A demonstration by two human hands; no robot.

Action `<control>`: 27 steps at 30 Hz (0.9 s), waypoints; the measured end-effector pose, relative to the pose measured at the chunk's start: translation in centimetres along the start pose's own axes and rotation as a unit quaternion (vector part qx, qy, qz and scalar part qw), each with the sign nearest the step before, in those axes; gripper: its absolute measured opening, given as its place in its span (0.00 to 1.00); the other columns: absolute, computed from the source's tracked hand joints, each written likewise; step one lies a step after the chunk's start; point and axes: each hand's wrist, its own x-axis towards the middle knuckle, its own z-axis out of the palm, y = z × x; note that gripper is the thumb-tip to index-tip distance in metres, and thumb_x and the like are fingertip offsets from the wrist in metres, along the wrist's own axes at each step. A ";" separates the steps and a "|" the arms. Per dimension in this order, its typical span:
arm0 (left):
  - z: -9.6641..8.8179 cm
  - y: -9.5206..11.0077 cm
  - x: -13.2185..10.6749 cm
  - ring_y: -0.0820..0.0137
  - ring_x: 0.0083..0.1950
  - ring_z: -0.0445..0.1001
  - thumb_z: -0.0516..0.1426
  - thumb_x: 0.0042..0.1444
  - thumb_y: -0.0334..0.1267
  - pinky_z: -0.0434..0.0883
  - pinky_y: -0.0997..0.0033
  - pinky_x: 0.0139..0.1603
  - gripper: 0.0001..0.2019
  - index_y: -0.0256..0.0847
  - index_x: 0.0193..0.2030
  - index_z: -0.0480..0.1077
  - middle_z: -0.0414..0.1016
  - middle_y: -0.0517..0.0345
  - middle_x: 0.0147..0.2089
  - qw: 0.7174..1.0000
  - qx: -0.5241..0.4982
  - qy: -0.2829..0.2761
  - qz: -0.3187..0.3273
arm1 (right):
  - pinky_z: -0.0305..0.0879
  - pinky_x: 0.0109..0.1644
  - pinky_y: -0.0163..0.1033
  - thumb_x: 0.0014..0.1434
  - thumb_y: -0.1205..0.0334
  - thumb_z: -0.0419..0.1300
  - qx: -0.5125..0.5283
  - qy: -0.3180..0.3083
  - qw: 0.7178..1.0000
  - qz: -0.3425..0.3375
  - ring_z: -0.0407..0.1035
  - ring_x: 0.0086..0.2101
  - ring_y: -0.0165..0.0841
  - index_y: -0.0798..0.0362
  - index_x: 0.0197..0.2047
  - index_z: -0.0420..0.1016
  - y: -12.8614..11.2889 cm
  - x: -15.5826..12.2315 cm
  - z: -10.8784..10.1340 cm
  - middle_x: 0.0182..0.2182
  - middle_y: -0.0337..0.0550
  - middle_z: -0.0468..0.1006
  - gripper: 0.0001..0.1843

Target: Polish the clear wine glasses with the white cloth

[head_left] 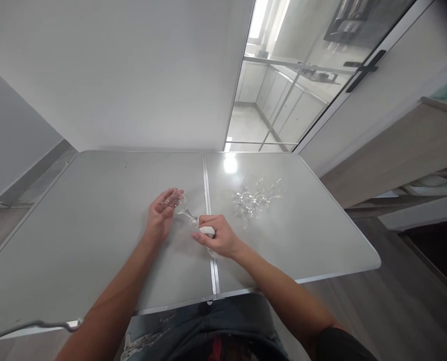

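Observation:
A clear stemmed glass [186, 212] is tilted above the table, its bowl toward the left and its foot toward the right. My left hand [162, 213] is closed around the bowl. Close by the glass's foot, my right hand [220, 238] grips a small white object [207, 230]. Fingers cover most of that object, so its kind cannot be made out. Below the right hand, a pale edge shows against the table. Whether the white object touches the glass's foot is unclear.
Several clear stemmed glasses [256, 198] lie clustered on the right half of the pale folding table [306, 235]. A metal seam [207, 190] divides the tabletop. A white wall stands behind it, beside a glass sliding door [279, 90]. A grey cable [39, 323] crosses the lower left.

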 end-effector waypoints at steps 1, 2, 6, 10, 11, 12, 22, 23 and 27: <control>0.1 0.0 -0.1 0.56 0.57 0.76 0.73 0.40 0.50 0.71 0.63 0.56 0.32 0.42 0.52 0.77 0.78 0.44 0.55 1.000 0.009 -0.008 0.000 | 0.58 0.30 0.35 0.62 0.53 0.60 -0.028 0.042 0.998 0.034 0.60 0.24 0.28 0.52 0.22 0.66 -0.3 -0.2 0.5 0.24 0.37 0.66 0.20; 0.2 0.0 -0.1 0.55 0.58 0.76 0.74 0.39 0.50 0.71 0.62 0.57 0.32 0.41 0.52 0.77 0.79 0.44 0.54 1.000 0.017 -0.018 0.001 | 0.59 0.31 0.35 0.61 0.52 0.62 -0.060 0.086 0.992 0.066 0.63 0.25 0.29 0.52 0.26 0.70 -0.6 -0.5 1.0 0.26 0.38 0.68 0.16; 0.1 -0.5 -0.6 0.53 0.57 0.76 0.74 0.38 0.51 0.70 0.60 0.57 0.34 0.42 0.53 0.77 0.80 0.44 0.51 0.996 0.024 -0.087 -0.003 | 0.62 0.36 0.37 0.59 0.55 0.66 -0.202 0.140 0.958 0.147 0.71 0.32 0.34 0.50 0.50 0.74 -0.9 -0.8 3.1 0.35 0.41 0.77 0.17; -0.4 -0.7 -1.1 0.56 0.52 0.76 0.75 0.34 0.52 0.72 0.62 0.52 0.38 0.40 0.54 0.76 0.79 0.42 0.52 0.980 0.045 -0.187 -0.043 | 0.58 0.31 0.38 0.55 0.63 0.66 -0.317 0.085 0.929 0.170 0.70 0.28 0.34 0.53 0.36 0.78 -0.4 -0.2 4.2 0.33 0.43 0.77 0.04; -0.4 -0.7 -1.2 0.57 0.51 0.76 0.75 0.33 0.52 0.72 0.62 0.51 0.39 0.40 0.54 0.76 0.79 0.41 0.52 0.976 0.052 -0.205 -0.052 | 0.57 0.31 0.38 0.53 0.64 0.66 -0.329 0.081 0.925 0.173 0.69 0.27 0.34 0.53 0.33 0.78 -0.3 -0.1 4.3 0.32 0.43 0.77 0.03; -0.4 -0.6 -1.2 0.57 0.51 0.76 0.75 0.33 0.53 0.72 0.62 0.51 0.39 0.40 0.54 0.76 0.78 0.41 0.52 0.972 0.056 -0.219 -0.059 | 0.57 0.30 0.38 0.52 0.65 0.66 -0.334 0.082 0.923 0.174 0.69 0.26 0.34 0.53 0.32 0.78 -0.2 -0.2 4.3 0.31 0.42 0.77 0.03; 0.3 -0.5 -0.5 0.69 0.40 0.68 0.62 0.56 0.58 0.67 0.68 0.45 0.24 0.40 0.49 0.76 0.71 0.50 0.43 0.987 0.052 -0.145 -0.054 | 0.67 0.39 0.37 0.62 0.53 0.61 -0.192 0.391 0.867 0.244 0.76 0.31 0.36 0.53 0.37 0.83 1.4 -9.9 -4.9 0.34 0.45 0.84 0.13; 0.2 -0.5 -0.4 0.70 0.38 0.67 0.62 0.58 0.56 0.66 0.69 0.43 0.21 0.40 0.47 0.76 0.70 0.52 0.40 0.987 0.059 -0.138 -0.062 | 0.68 0.40 0.38 0.61 0.51 0.62 -0.204 0.415 0.841 0.280 0.77 0.32 0.38 0.53 0.37 0.84 2.2 -10.7 -6.6 0.33 0.45 0.84 0.15; 0.2 -0.8 -0.3 0.70 0.37 0.65 0.62 0.59 0.52 0.64 0.70 0.41 0.17 0.39 0.44 0.77 0.68 0.53 0.37 0.985 0.084 -0.132 -0.074 | 0.67 0.39 0.38 0.56 0.50 0.65 -0.202 0.396 0.826 0.347 0.79 0.35 0.41 0.54 0.34 0.86 5.7 -11.4 -11.7 0.32 0.44 0.85 0.15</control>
